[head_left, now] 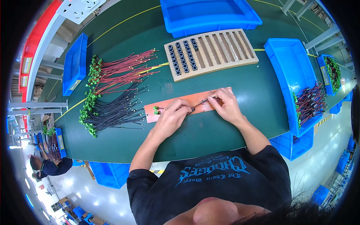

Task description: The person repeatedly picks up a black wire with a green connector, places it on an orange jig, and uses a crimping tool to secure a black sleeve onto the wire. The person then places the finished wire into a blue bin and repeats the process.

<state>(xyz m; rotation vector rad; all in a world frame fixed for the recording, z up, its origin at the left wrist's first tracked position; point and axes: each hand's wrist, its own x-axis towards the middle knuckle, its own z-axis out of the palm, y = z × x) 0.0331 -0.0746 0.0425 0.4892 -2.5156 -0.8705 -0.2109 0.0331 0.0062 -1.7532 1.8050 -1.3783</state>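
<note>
Wire, thin, dark and round in section (202,102), runs as a short slanting length between the person's bare left hand (173,115) and bare right hand (226,105), just over a flat, copper-orange rectangular board (192,98). The left thumb and forefinger pinch it beside a small black piece (192,109), too small to identify; the right thumb and forefinger pinch its other end, the remaining fingers curled or bent clear. Small bright-green block connectors (156,111) lie at the board's left part; whether they join this same wire is hidden by the left hand. It looks very light and flexible, probably springy enough to hold a gentle curve yet too limp to push from far back, so a fingertip hold close to the working end should steer it best. Its smooth jacket may roll between the fingers; a light, firm pinch on the insulation seems safer than tugging at a connector, where the joint is probably most fragile. Loose black wires with green ends (118,112) fan out on the dark-green tabletop (225,138) to the left.
</note>
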